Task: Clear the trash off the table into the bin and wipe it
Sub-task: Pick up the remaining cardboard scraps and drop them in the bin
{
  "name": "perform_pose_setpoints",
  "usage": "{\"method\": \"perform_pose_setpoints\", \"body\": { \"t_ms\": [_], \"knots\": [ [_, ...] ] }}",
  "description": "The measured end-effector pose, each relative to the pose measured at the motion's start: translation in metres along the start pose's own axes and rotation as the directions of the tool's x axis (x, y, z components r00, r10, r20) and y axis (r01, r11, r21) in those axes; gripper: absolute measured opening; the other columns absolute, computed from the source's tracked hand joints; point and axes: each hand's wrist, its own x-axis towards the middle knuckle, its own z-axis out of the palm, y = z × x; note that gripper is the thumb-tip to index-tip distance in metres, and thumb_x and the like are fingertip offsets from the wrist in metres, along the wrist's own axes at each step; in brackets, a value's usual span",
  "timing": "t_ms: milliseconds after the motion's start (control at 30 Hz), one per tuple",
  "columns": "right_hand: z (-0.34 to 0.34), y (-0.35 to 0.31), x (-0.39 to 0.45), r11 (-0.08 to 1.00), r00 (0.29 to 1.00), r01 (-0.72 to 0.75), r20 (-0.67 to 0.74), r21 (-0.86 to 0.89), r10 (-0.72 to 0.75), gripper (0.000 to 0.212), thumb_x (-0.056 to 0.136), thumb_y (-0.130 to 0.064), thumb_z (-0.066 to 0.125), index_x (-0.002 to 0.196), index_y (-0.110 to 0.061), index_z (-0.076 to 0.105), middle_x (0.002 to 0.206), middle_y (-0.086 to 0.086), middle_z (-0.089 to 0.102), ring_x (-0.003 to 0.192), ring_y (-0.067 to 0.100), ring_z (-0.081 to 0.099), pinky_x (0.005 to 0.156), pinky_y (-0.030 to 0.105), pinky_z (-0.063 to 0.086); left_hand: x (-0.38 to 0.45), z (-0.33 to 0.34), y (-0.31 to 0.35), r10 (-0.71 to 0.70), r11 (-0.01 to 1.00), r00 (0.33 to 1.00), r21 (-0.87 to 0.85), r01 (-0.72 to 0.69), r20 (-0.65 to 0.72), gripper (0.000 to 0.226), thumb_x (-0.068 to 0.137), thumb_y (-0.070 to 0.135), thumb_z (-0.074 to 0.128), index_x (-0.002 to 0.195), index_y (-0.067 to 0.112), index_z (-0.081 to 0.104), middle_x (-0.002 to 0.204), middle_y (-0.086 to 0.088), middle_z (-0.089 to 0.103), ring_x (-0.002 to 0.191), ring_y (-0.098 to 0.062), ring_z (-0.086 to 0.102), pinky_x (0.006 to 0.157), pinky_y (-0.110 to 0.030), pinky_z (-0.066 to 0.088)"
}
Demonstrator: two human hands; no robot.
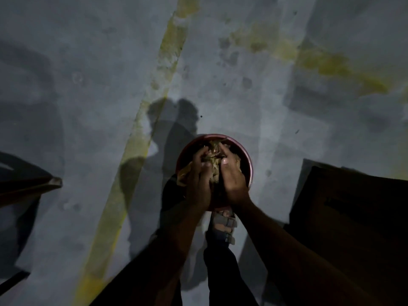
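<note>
A round dark-red bin (247,160) stands on the grey floor right below me. Over its mouth my left hand (197,180) and my right hand (231,180) are cupped together, fingers curled round a bunch of pale, dry scraps of trash (213,157). More scraps of the same kind lie inside the bin at its left side (183,175). The bin's near rim is hidden behind my hands and wrists. The light is dim.
The concrete floor carries a faded yellow stripe (141,133) running diagonally left of the bin. A dark table corner (353,206) is close on the right. Another dark furniture edge (28,186) juts in at the left. My sandalled foot (223,224) stands just behind the bin.
</note>
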Motion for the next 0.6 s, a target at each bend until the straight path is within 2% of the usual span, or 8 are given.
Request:
{"method": "perform_pose_setpoints", "body": {
  "t_ms": [67,167,233,300,400,467,533,600],
  "knots": [
    [-0.001,0.009,0.009,0.995,0.995,-0.028,0.095,-0.094,0.037,0.05,0.107,-0.037,0.033,0.156,-0.027,0.03,0.157,-0.002,0.039,0.141,0.0,0.04,0.118,0.027,0.035,0.005,-0.011,-0.016,-0.025,0.997,0.997,0.079,0.019,0.071,0.061,0.097,0.04,0.042,0.154,0.02,0.032,0.157,0.0,0.037,0.14,-0.004,0.037,0.112,-0.014,0.033],
    [-0.006,0.018,0.01,0.97,0.986,0.047,0.166,-0.239,-0.007,0.065,0.103,-0.048,0.035,0.159,-0.021,0.02,0.167,0.004,0.022,0.154,0.015,0.02,0.125,0.047,0.022,0.006,-0.028,-0.034,-0.036,0.99,0.995,0.136,0.023,0.092,0.08,0.093,0.06,0.043,0.159,0.023,0.016,0.165,0.002,0.022,0.149,-0.009,0.028,0.12,-0.03,0.03],
    [-0.013,0.021,0.004,0.945,0.972,0.128,0.227,-0.303,-0.059,0.062,0.105,-0.043,0.036,0.161,-0.024,0.017,0.169,-0.002,0.016,0.156,0.013,0.011,0.126,0.05,0.017,0.001,-0.038,-0.042,-0.029,0.98,0.992,0.197,0.004,0.126,0.078,0.095,0.058,0.043,0.16,0.027,0.013,0.167,0.0,0.017,0.151,-0.012,0.024,0.121,-0.035,0.029],
    [-0.023,0.016,-0.003,0.955,0.98,0.078,0.196,-0.287,-0.021,0.057,0.105,-0.043,0.038,0.157,-0.035,0.018,0.166,-0.013,0.016,0.156,0.014,0.011,0.125,0.055,0.018,-0.005,-0.045,-0.051,-0.04,0.944,0.988,0.329,-0.011,0.149,0.071,0.097,0.052,0.045,0.157,0.034,0.013,0.168,-0.002,0.013,0.152,-0.019,0.021,0.12,-0.037,0.028],
    [-0.04,0.019,-0.011,0.938,0.99,0.085,0.133,-0.335,-0.042,0.049,0.103,-0.037,0.045,0.149,-0.046,0.032,0.159,-0.026,0.026,0.152,0.014,0.022,0.122,0.053,0.028,-0.011,-0.056,-0.075,-0.021,0.8,0.994,0.598,-0.047,0.108,0.072,0.093,0.062,0.042,0.156,0.042,0.014,0.167,-0.006,0.016,0.149,-0.032,0.024,0.117,-0.052,0.03],
    [-0.05,0.032,-0.014,0.861,0.985,0.051,0.169,-0.506,0.04,0.054,0.103,-0.033,0.048,0.154,-0.036,0.032,0.165,-0.007,0.025,0.152,0.022,0.023,0.12,0.053,0.032,-0.014,-0.063,-0.088,-0.032,0.699,0.991,0.712,-0.069,0.127,0.076,0.091,0.072,0.035,0.156,0.038,0.017,0.166,-0.009,0.02,0.148,-0.036,0.026,0.114,-0.057,0.032],
    [-0.053,0.044,-0.016,0.709,0.962,0.028,0.212,-0.705,0.172,0.061,0.101,-0.028,0.055,0.156,-0.026,0.03,0.167,0.008,0.016,0.152,0.03,0.02,0.12,0.05,0.033,-0.018,-0.064,-0.095,-0.08,0.605,0.989,0.795,-0.048,0.121,0.079,0.09,0.07,0.036,0.157,0.031,0.022,0.165,-0.011,0.022,0.148,-0.036,0.027,0.115,-0.057,0.031],
    [-0.049,0.054,-0.013,0.584,0.941,0.145,0.294,-0.799,0.169,0.066,0.098,-0.033,0.059,0.156,-0.026,0.028,0.167,0.011,0.012,0.153,0.035,0.016,0.118,0.054,0.034,-0.019,-0.064,-0.105,-0.054,0.487,0.987,0.867,-0.105,0.15,0.074,0.093,0.059,0.047,0.156,0.026,0.026,0.162,-0.012,0.029,0.145,-0.035,0.033,0.112,-0.057,0.036]
  ]
}}
